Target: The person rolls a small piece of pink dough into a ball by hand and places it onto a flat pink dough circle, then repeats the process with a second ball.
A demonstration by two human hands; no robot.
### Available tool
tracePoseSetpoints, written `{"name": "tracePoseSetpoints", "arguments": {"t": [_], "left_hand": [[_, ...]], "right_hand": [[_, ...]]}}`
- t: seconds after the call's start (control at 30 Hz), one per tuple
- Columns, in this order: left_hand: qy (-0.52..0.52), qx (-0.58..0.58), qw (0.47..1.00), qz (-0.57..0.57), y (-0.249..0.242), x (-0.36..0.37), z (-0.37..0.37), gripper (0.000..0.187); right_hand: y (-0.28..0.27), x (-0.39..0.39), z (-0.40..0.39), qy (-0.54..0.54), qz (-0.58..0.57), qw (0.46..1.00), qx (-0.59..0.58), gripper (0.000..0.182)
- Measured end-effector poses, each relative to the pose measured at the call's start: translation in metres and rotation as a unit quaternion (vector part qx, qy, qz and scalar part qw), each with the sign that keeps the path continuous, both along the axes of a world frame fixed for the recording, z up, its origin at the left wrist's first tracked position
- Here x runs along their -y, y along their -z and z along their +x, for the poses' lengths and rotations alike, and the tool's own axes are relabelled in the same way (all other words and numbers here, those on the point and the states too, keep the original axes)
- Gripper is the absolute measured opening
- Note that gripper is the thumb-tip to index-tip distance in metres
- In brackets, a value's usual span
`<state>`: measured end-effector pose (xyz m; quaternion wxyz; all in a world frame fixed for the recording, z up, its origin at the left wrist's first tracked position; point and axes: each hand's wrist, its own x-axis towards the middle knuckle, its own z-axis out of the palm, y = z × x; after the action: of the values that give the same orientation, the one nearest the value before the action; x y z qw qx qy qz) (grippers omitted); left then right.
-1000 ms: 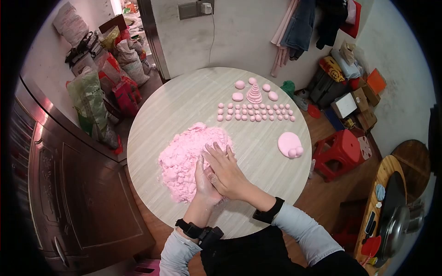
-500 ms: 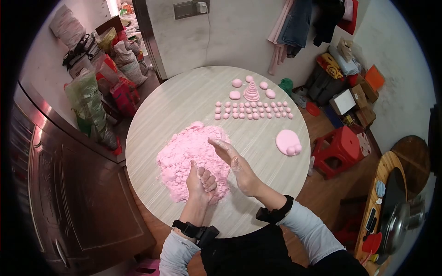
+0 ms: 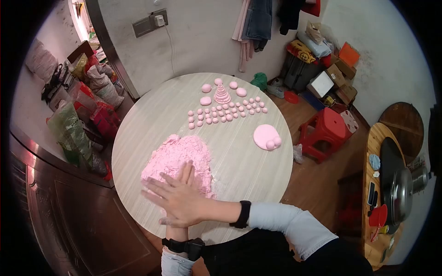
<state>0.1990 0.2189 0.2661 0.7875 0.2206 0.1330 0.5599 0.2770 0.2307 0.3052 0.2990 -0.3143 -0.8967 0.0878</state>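
Note:
A large heap of crumbly pink dough lies on the left part of the round table. My right hand, fingers spread and pointing left, lies across my left hand at the near side of the heap. My left hand is mostly covered by it; its straight fingers show above, pointing away from me over the dough. Neither hand grips anything. Rows of small pink dough balls, a stacked dough cone and a flat dough disc with small lumps on it sit farther back.
The round table has a pale wood-grain top. Right of it stands a red plastic stool, with a wooden counter bearing a lidded pan beyond. Bags are piled on the left, and boxes at the back right.
My right hand has swung left and down from beside my left hand to lie across it. My left hand's curled fingers have straightened. The view has shifted right.

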Motion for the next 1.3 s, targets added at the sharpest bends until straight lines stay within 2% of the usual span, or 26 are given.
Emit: {"name": "tracePoseSetpoints", "arguments": {"t": [0.03,0.07,0.1,0.17,0.2,0.3,0.33,0.37,0.43,0.5,0.57,0.6,0.63,0.7,0.73,0.77,0.83,0.9,0.97,1.03,1.1,1.13,1.17,1.23,1.27,1.3], "left_hand": [[0.019,-0.025,0.999,0.021,0.011,0.003,0.003,0.059],[0.036,-0.052,0.997,0.042,0.016,0.007,0.005,0.06],[0.036,-0.053,0.997,0.04,0.01,0.01,0.001,0.06],[-0.04,0.016,0.997,-0.06,-0.018,0.006,-0.013,0.063],[-0.055,0.09,0.993,0.048,0.014,-0.007,-0.017,0.062],[-0.038,0.07,0.993,0.091,0.01,-0.001,0.0,0.063],[-0.024,0.053,0.992,0.109,0.009,0.003,-0.002,0.064],[-0.026,0.048,0.993,0.106,0.008,0.003,-0.007,0.064],[-0.033,0.034,0.997,0.057,0.004,-0.001,-0.016,0.062],[-0.044,0.028,0.998,0.035,0.001,-0.005,-0.019,0.062],[-0.027,0.094,0.995,0.019,0.006,0.002,-0.005,0.06],[-0.018,0.125,0.992,0.007,0.009,0.007,-0.003,0.06],[-0.025,0.123,0.992,0.001,0.003,0.009,-0.007,0.06],[-0.076,-0.014,0.989,-0.123,-0.017,0.005,-0.022,0.062],[-0.033,0.023,0.994,-0.104,-0.006,0.003,-0.038,0.064],[-0.04,0.025,0.994,-0.101,0.007,0.002,-0.037,0.064],[-0.067,0.034,0.997,-0.034,0.029,0.003,-0.026,0.063],[-0.083,0.013,0.993,-0.084,0.013,0.008,-0.024,0.064],[-0.103,-0.025,0.981,-0.16,-0.007,0.004,-0.023,0.067],[-0.06,-0.016,0.992,-0.113,0.009,-0.005,-0.039,0.069],[-0.047,0.128,0.988,0.075,0.02,-0.01,-0.036,0.072],[-0.044,0.129,0.988,0.071,0.021,-0.008,-0.034,0.072],[-0.054,0.105,0.993,0.007,0.014,-0.005,-0.031,0.07],[-0.076,0.055,0.99,-0.109,-0.01,-0.006,-0.026,0.067],[-0.041,0.148,0.979,-0.134,-0.025,-0.006,-0.031,0.066],[-0.04,0.148,0.98,-0.13,-0.024,-0.009,-0.031,0.066]], "right_hand": [[-0.005,0.003,-0.005,-0.058,0.03,0.998,-0.015,0.078],[-0.01,-0.009,-0.003,0.011,0.002,0.999,-0.031,0.077],[-0.003,-0.012,-0.001,0.011,0.0,0.999,-0.033,0.077],[0.007,-0.023,0.004,0.046,-0.04,0.998,0.02,0.077],[0.01,-0.007,0.0,0.028,-0.054,0.996,0.069,0.075],[-0.005,0.0,-0.013,-0.033,-0.035,0.999,0.001,0.073],[-0.002,-0.014,-0.013,0.04,-0.059,0.997,-0.003,0.072],[0.004,-0.019,-0.009,0.037,-0.063,0.997,-0.008,0.072],[0.006,-0.025,0.003,0.052,-0.069,0.996,0.0,0.073],[0.009,-0.012,-0.011,0.008,-0.073,0.997,0.016,0.073],[-0.007,-0.005,-0.018,-0.037,-0.063,0.997,-0.026,0.072],[-0.006,-0.021,-0.02,0.02,-0.057,0.997,-0.056,0.072],[-0.002,-0.029,-0.02,0.015,-0.064,0.996,-0.057,0.072],[0.003,-0.041,-0.017,0.055,-0.04,0.998,-0.011,0.069],[0.008,-0.034,-0.013,0.031,-0.058,0.998,-0.014,0.067],[0.009,-0.023,-0.02,0.023,-0.056,0.998,-0.013,0.067],[0.007,0.0,-0.03,-0.068,-0.027,0.997,-0.011,0.067],[-0.001,-0.012,-0.03,-0.07,-0.058,0.996,0.0,0.067],[0.009,-0.038,-0.024,0.042,-0.063,0.996,-0.056,0.068],[0.01,-0.026,-0.02,0.026,-0.075,0.996,-0.05,0.066],[-0.004,0.001,-0.023,-0.059,-0.033,0.997,0.036,0.064],[-0.013,-0.002,-0.025,-0.066,-0.054,0.996,0.023,0.069],[-0.009,-0.017,-0.024,-0.059,-0.059,0.996,0.023,0.069],[0.005,-0.051,-0.018,0.025,-0.085,0.993,-0.082,0.081],[0.007,-0.053,-0.01,0.024,-0.117,0.99,-0.075,0.08],[0.001,-0.044,-0.009,0.024,-0.113,0.99,-0.076,0.08]]}}
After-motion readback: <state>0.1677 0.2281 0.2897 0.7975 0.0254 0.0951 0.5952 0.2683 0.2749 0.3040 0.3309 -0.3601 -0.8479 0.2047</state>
